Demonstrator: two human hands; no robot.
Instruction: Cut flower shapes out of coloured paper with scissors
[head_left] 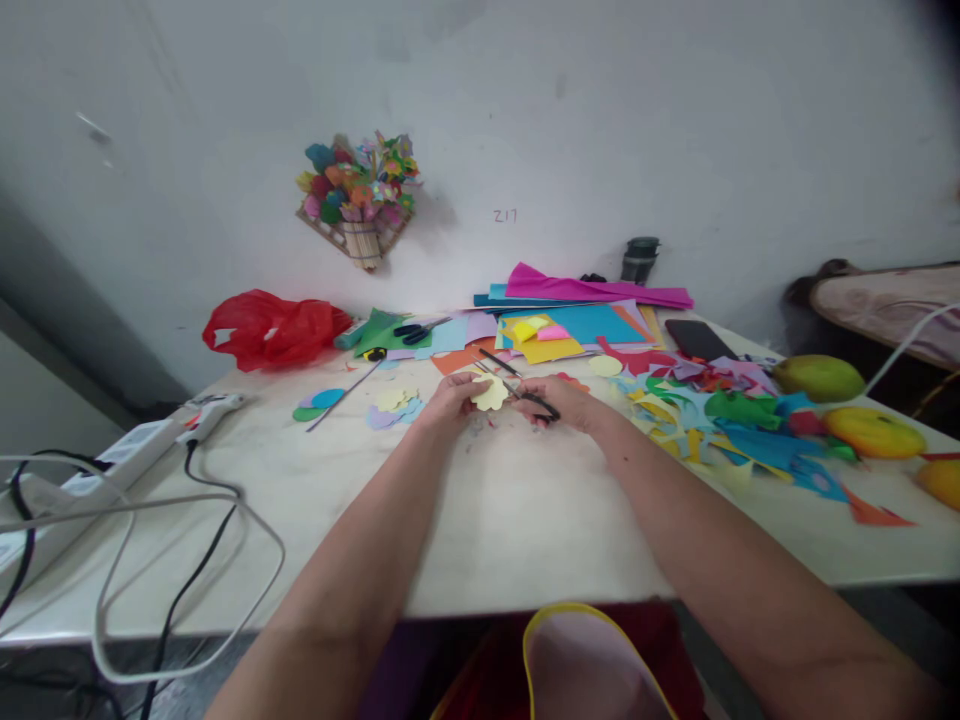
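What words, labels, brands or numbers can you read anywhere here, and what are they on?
"217", in reddish writing on the wall; the first character could also be a "Z".
Pale grey labels on the white power strip: too blurred to read.
I can make out no other words or brands.

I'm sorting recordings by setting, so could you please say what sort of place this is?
It looks like a tabletop craft workspace: multicoloured artificial flowers hang on the pale wall, bright paper offcuts lie on the white table, and the right hand holds black-handled metal scissors.
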